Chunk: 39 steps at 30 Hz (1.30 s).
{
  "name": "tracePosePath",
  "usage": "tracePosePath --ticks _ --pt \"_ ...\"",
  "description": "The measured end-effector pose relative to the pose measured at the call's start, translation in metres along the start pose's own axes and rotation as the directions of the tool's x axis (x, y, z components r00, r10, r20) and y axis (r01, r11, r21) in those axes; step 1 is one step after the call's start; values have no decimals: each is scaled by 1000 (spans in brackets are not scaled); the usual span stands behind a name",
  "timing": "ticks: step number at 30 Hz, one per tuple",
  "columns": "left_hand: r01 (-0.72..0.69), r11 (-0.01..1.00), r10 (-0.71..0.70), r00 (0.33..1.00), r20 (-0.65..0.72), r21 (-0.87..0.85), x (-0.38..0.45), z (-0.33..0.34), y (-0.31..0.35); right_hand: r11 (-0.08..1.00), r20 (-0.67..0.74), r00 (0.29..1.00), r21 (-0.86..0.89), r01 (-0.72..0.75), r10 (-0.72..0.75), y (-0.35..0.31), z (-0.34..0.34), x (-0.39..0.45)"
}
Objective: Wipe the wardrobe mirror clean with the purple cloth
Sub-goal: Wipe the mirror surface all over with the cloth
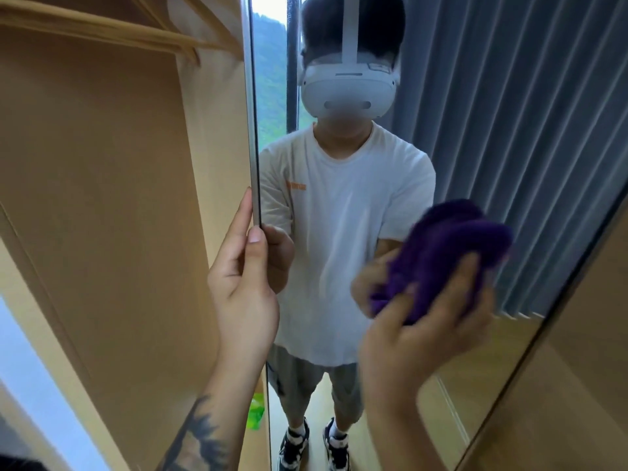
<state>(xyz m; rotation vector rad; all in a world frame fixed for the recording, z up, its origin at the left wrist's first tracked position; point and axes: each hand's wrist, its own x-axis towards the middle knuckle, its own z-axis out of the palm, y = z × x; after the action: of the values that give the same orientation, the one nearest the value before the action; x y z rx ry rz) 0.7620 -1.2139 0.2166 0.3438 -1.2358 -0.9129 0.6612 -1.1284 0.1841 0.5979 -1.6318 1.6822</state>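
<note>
Wardrobe mirror (339, 266): I'm steadying its edge in my left hand (243, 280), right hand (424, 334) grip bunching the purple cloth (452, 253) mid-wipe; next, sweeping beyond it.

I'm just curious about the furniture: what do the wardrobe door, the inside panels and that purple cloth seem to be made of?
The mirror looks like glass, smooth and glossy, since it reflects the room sharply. The wardrobe panels look like light wood or laminate board, matte with faint grain; which one is unclear. The purple cloth seems soft, fluffy fabric, perhaps microfibre, bunched in the right hand.

Home bedroom: open wooden wardrobe (102, 198), mirrored door (339, 198) reflecting grey curtains (526, 130), wood floor.
</note>
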Motion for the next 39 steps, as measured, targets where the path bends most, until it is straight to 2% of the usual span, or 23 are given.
tracePosePath --ticks 2,4,6,8,9,11,13,14,17,20,22,24,26,27,29,31,32,33,35,37,39 --pt "9 1000 -9 1000 2 -25 0 0 -1 987 216 966 -42 153 -141 -12 2 -35" --pt "33 996 -33 999 -5 -79 1 -2 -3 943 417 865 -49 329 -280 -14 -1 -58" --pt "45 993 -46 999 -10 -110 1 -5 -3 903 490 794 -32 428 -359 -4 -7 -59" --pt "54 992 -54 999 3 -115 -1 -5 -4 876 491 771 -31 481 -405 11 -13 -41" --pt "51 995 -50 999 17 -91 -2 -4 -6 877 476 781 -39 478 -404 19 -17 -29" --pt "16 999 -15 1000 26 -31 -5 -1 -6 920 371 864 -58 388 -340 37 -27 -1" --pt "-5 1000 5 1000 18 -21 -8 0 -5 972 160 964 -67 227 -214 56 -36 29" --pt "-7 1000 7 1000 12 -26 -9 0 -4 989 59 989 -55 140 -137 62 -40 42" --pt "-3 1000 3 1000 14 -25 -12 2 -3 997 -102 992 22 -72 74 60 -41 57" --pt "8 1000 -8 1000 13 -12 -12 5 0 990 -106 985 50 -134 138 29 -22 36" --pt "17 1000 -17 1000 5 1 -11 5 2 997 -32 997 35 -70 72 4 -9 6" --pt "51 998 -51 999 -12 -31 -8 3 1 997 177 982 -3 74 -73 -17 -2 -29" --pt "72 996 -74 997 -29 -61 -6 0 0 961 445 863 -19 274 -237 -31 -3 -59" --pt "78 995 -81 996 -38 -61 -6 -2 0 937 518 803 -9 349 -294 -32 -4 -67" --pt "94 993 -97 995 -38 -66 -5 -6 0 913 555 756 17 407 -347 -22 -7 -63" --pt "95 993 -97 995 -19 -64 -6 -7 -2 900 533 759 14 435 -374 -6 -13 -44" --pt "95 994 -95 995 -3 -49 -6 -7 -3 909 499 789 -10 418 -357 3 -18 -31" --pt "89 996 -89 996 6 -27 -8 -6 -4 931 432 846 -39 364 -312 13 -22 -18" --pt "59 998 -59 998 20 1 -11 -4 -3 984 203 967 -57 168 -154 35 -31 12" --pt "47 999 -46 998 34 -11 -12 -3 -1 999 11 999 2 -45 45 50 -39 39" --pt "46 999 -45 998 39 -22 -14 -2 -1 990 -92 987 53 -129 134 52 -40 52"
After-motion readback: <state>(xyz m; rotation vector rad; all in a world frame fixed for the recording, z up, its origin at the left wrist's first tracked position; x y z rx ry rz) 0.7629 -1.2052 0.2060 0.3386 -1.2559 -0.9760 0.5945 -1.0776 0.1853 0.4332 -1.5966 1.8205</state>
